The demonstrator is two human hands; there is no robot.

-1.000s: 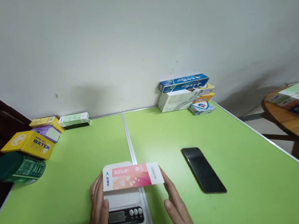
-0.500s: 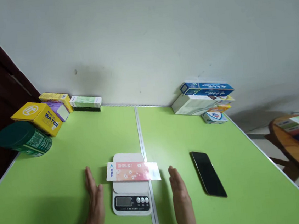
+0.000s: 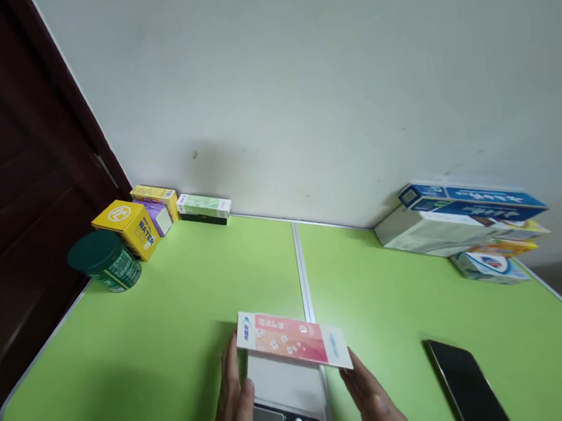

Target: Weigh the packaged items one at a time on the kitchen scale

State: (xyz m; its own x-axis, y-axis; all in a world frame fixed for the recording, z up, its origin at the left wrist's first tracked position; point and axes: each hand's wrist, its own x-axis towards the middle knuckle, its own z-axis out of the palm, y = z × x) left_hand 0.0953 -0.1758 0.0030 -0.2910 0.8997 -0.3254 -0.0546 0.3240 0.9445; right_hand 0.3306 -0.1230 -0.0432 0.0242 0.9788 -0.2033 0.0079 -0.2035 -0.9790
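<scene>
A long flat pink-and-white box [image 3: 291,341] lies sideways between my two hands and covers the far part of a white kitchen scale [image 3: 284,387]. My left hand [image 3: 232,403] presses against the box's left end, fingers behind and thumb in front. At the other end, the fingers of my right hand [image 3: 373,395] touch the right edge. The box looks raised slightly off the scale's platform and tilted a little, its right end nearer me. The scale's small screen and buttons show below it; the screen's reading cannot be made out. A black smartphone [image 3: 467,382] lies right of my right hand.
At the back left stand a green-lidded jar [image 3: 105,259], a yellow box [image 3: 129,226], a purple pack [image 3: 155,215], another yellow box [image 3: 156,195] and a green-and-white box [image 3: 204,206]. Several stacked boxes [image 3: 444,230] lean at the back right. A wall borders the green table [image 3: 184,341].
Both hands have come in from the sides onto the box's ends. The box has shifted up off the middle of the scale. My view has turned left.
</scene>
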